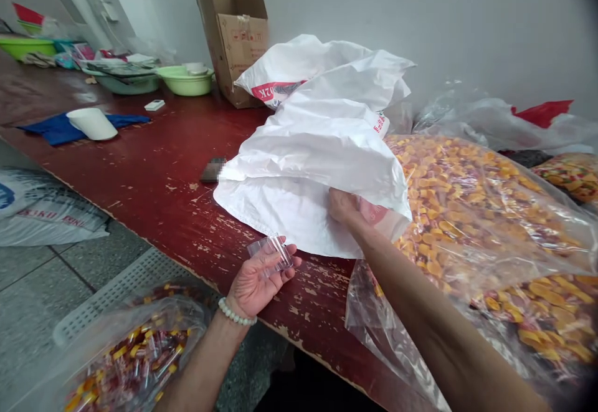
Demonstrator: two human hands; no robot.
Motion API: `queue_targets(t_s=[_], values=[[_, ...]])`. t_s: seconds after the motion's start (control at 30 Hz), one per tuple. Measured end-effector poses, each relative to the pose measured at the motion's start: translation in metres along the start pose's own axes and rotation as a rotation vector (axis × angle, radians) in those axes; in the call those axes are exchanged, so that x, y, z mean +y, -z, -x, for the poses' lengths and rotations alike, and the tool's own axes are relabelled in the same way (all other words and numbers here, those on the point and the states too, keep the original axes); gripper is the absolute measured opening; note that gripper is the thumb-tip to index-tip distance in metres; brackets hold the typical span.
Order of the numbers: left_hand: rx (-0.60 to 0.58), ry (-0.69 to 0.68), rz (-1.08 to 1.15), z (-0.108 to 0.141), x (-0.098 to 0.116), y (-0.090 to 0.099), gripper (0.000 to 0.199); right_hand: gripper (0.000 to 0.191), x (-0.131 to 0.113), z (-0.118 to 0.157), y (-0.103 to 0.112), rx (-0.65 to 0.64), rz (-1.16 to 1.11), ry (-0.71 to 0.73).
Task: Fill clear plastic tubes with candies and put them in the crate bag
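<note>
Several clear plastic tubes [275, 255] lie side by side in my left hand [256, 284], its thumb and fingers closed around them. That hand, with a bead bracelet at the wrist, is above the front edge of the red table. My right hand [344, 205] reaches into the mouth of a large white sack [308, 138]; its fingers are hidden there. The sack lies slumped on the table, its opening facing me. Right of it, a big transparent bag [448, 194] is full of small pieces with yellow-orange parts.
The worn red table [172, 150] runs along the wall. Toward the back stand an open cardboard box [243, 50] and a green basin [187, 81]. A white roll [92, 123] rests on blue cloth. Below the front edge sits a bag of yellow-capped tubes [144, 356].
</note>
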State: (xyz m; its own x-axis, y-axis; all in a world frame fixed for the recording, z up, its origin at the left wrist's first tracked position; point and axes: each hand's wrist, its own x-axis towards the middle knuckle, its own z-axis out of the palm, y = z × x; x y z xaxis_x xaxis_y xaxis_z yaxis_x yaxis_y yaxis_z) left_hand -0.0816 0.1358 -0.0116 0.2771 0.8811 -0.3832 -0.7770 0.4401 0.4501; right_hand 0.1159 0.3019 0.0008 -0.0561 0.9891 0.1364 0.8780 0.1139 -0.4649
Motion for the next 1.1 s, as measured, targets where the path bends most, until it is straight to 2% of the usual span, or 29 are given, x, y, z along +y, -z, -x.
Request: queue_targets(t_s=[0.13,0.23,0.3,0.37,0.47,0.53,0.67,0.73,0.8,0.87,0.93,0.97,1.0,1.1], values=[[0.087,-0.118,-0.109,-0.009,-0.006,-0.004,0.038,0.054,-0.014,0.041,-0.001,-0.115,-0.251,0.057],[0.086,-0.214,-0.163,-0.011,-0.014,-0.011,0.040,0.056,-0.032,0.092,0.000,-0.244,-0.798,0.111],[0.032,-0.270,-0.184,-0.009,-0.021,-0.019,0.041,0.052,-0.042,0.126,0.001,-0.261,-1.093,0.160],[-0.015,-0.330,-0.211,-0.005,-0.031,-0.026,0.045,0.048,-0.048,0.154,0.001,-0.167,-1.081,0.226],[-0.020,-0.420,-0.299,0.002,-0.046,-0.035,0.053,0.047,-0.047,0.181,0.003,0.025,-0.823,0.295],[-0.015,-0.463,-0.379,0.006,-0.054,-0.038,0.056,0.048,-0.043,0.193,0.006,0.102,-0.704,0.313],[-0.012,-0.507,-0.583,0.014,-0.065,-0.039,0.055,0.047,-0.033,0.219,0.027,0.078,-0.687,0.382],[-0.011,-0.502,-0.683,0.018,-0.069,-0.040,0.054,0.043,-0.022,0.235,0.043,0.074,-0.705,0.405],[-0.014,-0.476,-0.733,0.023,-0.072,-0.040,0.053,0.033,0.001,0.252,0.060,0.149,-0.690,0.366],[-0.023,-0.436,-0.725,0.029,-0.074,-0.041,0.050,0.021,0.037,0.265,0.076,0.271,-0.635,0.232],[-0.034,-0.391,-0.693,0.033,-0.075,-0.043,0.046,0.015,0.081,0.271,0.087,0.421,-0.530,0.032],[-0.037,-0.375,-0.681,0.035,-0.076,-0.045,0.044,0.013,0.102,0.271,0.090,0.513,-0.427,-0.060],[-0.036,-0.365,-0.674,0.036,-0.078,-0.046,0.044,0.013,0.120,0.268,0.091,0.546,-0.309,-0.130],[-0.057,-0.344,-0.679,0.039,-0.087,-0.054,0.045,0.016,0.147,0.248,0.084,0.450,-0.169,-0.121]])
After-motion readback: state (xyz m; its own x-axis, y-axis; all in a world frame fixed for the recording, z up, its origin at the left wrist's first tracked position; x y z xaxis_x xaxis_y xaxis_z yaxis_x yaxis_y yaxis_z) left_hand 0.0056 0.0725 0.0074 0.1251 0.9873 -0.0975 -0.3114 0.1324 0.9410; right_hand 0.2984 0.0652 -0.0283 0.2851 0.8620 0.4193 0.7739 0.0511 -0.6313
